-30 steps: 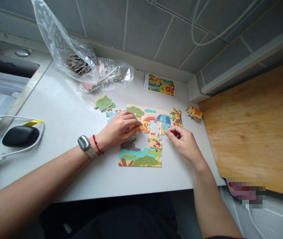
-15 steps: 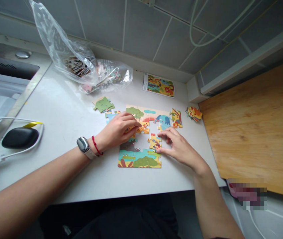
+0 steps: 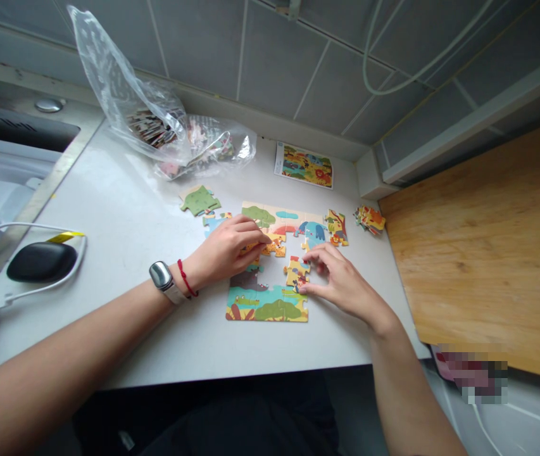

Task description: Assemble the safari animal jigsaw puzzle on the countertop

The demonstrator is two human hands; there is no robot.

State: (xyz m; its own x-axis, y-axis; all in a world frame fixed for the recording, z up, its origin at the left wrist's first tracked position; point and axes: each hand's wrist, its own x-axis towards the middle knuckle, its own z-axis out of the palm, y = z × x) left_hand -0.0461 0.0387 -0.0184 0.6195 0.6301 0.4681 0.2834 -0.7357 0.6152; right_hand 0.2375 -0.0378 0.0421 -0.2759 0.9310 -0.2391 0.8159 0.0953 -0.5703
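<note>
The right hand pinches a piece at the right side of the puzzle, while the left hand, its grasp indeterminable, lies curled over the other side; a skewed push could unseat adjoining pieces.

I see grey wall tiles at twelve o'clock, a steel sink at ten, a wooden board at three, white worktop between.
</note>
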